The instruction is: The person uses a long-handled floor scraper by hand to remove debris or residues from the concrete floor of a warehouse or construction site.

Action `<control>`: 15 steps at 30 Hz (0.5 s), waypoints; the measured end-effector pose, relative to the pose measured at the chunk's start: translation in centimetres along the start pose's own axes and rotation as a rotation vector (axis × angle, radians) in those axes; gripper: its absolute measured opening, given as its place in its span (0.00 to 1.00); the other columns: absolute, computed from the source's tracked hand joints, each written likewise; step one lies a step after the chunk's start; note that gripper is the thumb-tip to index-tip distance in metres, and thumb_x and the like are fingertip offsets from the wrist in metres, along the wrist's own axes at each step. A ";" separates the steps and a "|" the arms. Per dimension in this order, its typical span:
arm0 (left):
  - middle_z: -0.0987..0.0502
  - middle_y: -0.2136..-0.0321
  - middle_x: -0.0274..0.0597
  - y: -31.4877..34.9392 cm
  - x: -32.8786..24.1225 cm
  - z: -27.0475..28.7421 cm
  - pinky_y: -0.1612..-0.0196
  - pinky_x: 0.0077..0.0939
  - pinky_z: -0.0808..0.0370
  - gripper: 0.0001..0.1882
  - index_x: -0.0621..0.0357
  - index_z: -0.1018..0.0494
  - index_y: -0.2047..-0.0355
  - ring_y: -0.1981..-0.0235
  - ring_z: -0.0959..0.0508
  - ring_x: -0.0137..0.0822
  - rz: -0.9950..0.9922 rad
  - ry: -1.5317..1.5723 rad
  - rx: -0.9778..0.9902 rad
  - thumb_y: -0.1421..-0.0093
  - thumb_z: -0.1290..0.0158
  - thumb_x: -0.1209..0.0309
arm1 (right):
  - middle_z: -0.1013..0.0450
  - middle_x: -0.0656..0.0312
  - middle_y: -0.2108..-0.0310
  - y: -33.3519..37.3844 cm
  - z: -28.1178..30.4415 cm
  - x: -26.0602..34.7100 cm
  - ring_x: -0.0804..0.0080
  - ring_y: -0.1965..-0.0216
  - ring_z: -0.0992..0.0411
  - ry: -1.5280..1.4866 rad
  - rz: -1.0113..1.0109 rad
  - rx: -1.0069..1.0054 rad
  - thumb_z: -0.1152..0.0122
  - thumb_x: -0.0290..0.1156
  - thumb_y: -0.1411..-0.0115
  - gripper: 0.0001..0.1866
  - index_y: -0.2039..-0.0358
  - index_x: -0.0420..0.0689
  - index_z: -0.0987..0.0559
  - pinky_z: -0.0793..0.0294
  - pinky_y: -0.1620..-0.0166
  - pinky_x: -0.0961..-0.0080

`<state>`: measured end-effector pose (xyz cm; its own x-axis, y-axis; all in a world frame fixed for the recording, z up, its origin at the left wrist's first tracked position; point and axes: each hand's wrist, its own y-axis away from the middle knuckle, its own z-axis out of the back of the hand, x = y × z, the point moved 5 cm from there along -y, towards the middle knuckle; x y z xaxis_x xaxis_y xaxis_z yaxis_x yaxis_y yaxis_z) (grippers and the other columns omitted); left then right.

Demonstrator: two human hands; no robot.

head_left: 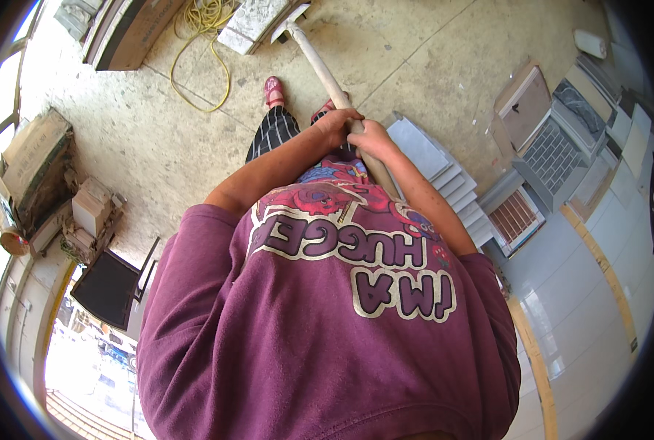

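Note:
A long pole-handled tool [313, 60] slants up and away from my body, its handle pale and wood-like. At its far end a narrow, light-coloured head sits crosswise near the floor; its exact kind is hard to make out. My left hand [335, 126] is wrapped round the handle in front of my waist. Close beside it, slightly nearer my body, my right hand [372, 139] grips the same handle. The handle's near end runs down past my right hand along my shirt. Beyond my hands show my striped trousers and a red shoe [273, 91].
A yellow cord [228, 82] lies coiled and looped on the concrete floor, beside a long whitish block [250, 28]. Stacked grey slabs [422, 150] stand close on my right, with tile panels [554, 158] beyond. At left are cardboard boxes [37, 158] and a dark screen [107, 288].

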<state>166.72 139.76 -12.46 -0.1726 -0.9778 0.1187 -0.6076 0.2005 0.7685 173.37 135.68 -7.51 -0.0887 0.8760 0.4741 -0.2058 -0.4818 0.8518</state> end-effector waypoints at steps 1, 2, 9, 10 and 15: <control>0.32 0.72 0.46 0.1 -0.1 0.2 0.61 0.31 0.33 0.11 0.63 0.36 0.70 0.69 0.31 0.40 0.004 -0.009 -0.004 0.55 0.53 0.72 | 0.30 0.52 0.83 -0.3 -0.2 -0.2 0.66 0.83 0.29 0.012 0.011 -0.004 0.44 0.34 0.64 0.18 0.74 0.33 0.29 0.29 0.76 0.74; 0.32 0.72 0.46 0.1 -0.2 0.4 0.61 0.30 0.34 0.11 0.62 0.35 0.70 0.69 0.31 0.40 0.008 -0.017 -0.007 0.55 0.53 0.72 | 0.30 0.52 0.83 -0.6 -0.4 -0.4 0.67 0.83 0.29 0.025 0.022 -0.009 0.45 0.34 0.64 0.18 0.74 0.33 0.29 0.29 0.76 0.74; 0.33 0.72 0.52 -1.1 -0.9 2.9 0.64 0.39 0.33 0.13 0.64 0.36 0.70 0.70 0.31 0.47 -0.068 0.015 -0.055 0.58 0.53 0.72 | 0.31 0.55 0.85 -1.2 -1.3 1.1 0.70 0.87 0.32 0.044 -0.031 0.030 0.46 0.31 0.62 0.17 0.72 0.32 0.31 0.32 0.82 0.77; 0.33 0.72 0.52 -1.0 -1.0 2.9 0.64 0.39 0.33 0.14 0.64 0.36 0.70 0.70 0.31 0.47 -0.068 -0.003 -0.058 0.57 0.53 0.71 | 0.31 0.54 0.85 -1.4 -1.4 0.9 0.69 0.85 0.31 0.049 -0.034 0.031 0.46 0.32 0.62 0.17 0.73 0.32 0.30 0.31 0.80 0.76; 0.32 0.72 0.51 -1.5 -0.7 3.2 0.64 0.39 0.34 0.14 0.64 0.36 0.70 0.69 0.31 0.46 -0.071 -0.011 -0.016 0.57 0.54 0.69 | 0.30 0.52 0.84 -1.7 -1.6 0.7 0.67 0.82 0.29 0.128 -0.046 0.020 0.45 0.33 0.62 0.16 0.74 0.33 0.28 0.29 0.77 0.75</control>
<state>165.30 140.35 -15.69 -0.1376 -0.9889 0.0569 -0.6059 0.1295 0.7849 172.12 137.11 -8.99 -0.2037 0.8923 0.4029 -0.1928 -0.4400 0.8770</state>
